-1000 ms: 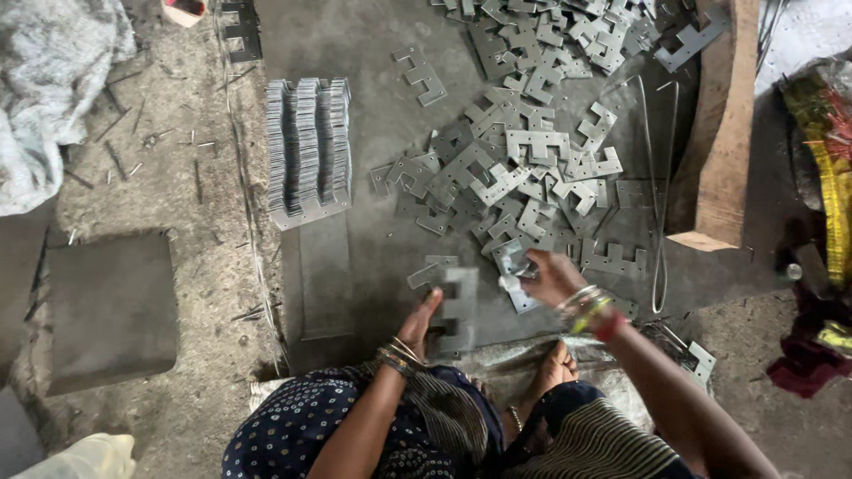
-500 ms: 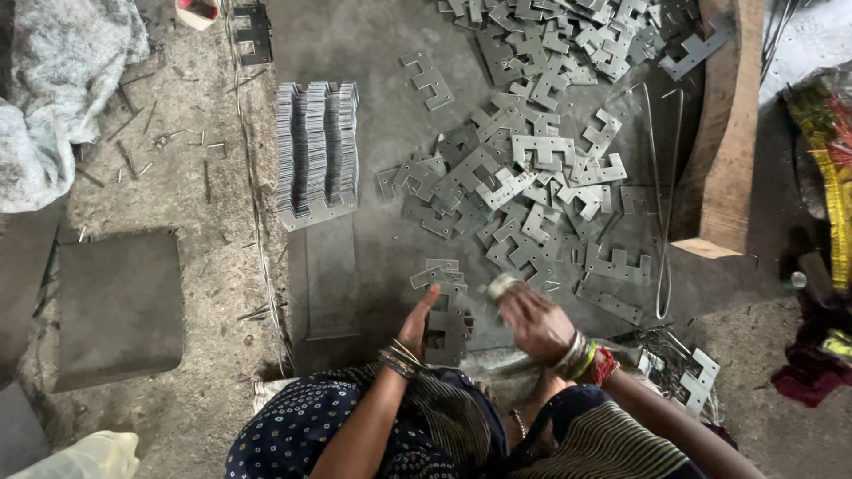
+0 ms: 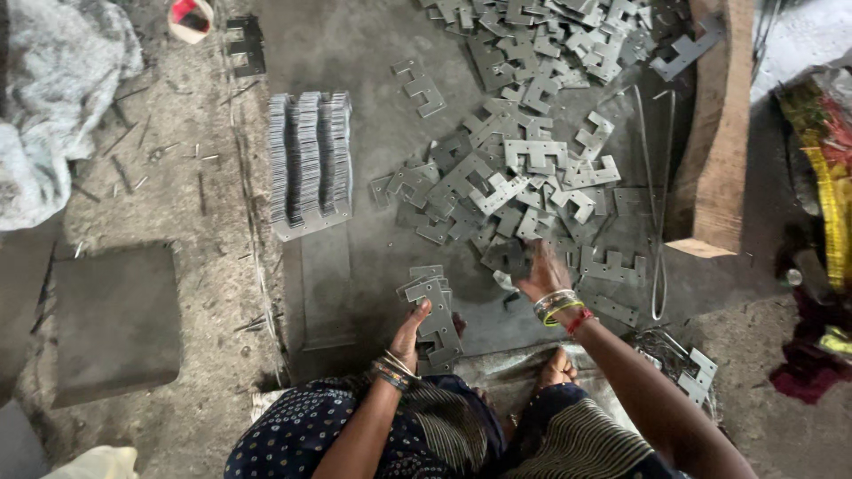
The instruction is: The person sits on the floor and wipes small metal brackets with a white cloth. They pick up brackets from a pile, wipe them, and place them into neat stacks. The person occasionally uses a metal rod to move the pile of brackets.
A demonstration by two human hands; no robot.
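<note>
Here, left hand [image 3: 415, 330] holding small plate stack [image 3: 435, 310] | right hand [image 3: 541, 270] closing on loose plate pile [image 3: 515, 177] ahead | best lift one plate, align edges.

You have no screens or signs in front of you, and only a few things that pass for packaging. At your far right a crumpled wrapper [image 3: 821, 133] in yellow, red and green lies on the floor beside the wooden block [image 3: 714, 151]; any print on it is too blurred to tell. At the top left, a small round cup [image 3: 190, 18], pale outside and red inside, sits on the floor. Left of it a grey-white sack [image 3: 53, 98] lies bunched up along the left edge. At the bottom left corner a pale yellowish bag [image 3: 98, 463] just shows. No labels are visible on any of these.
</note>
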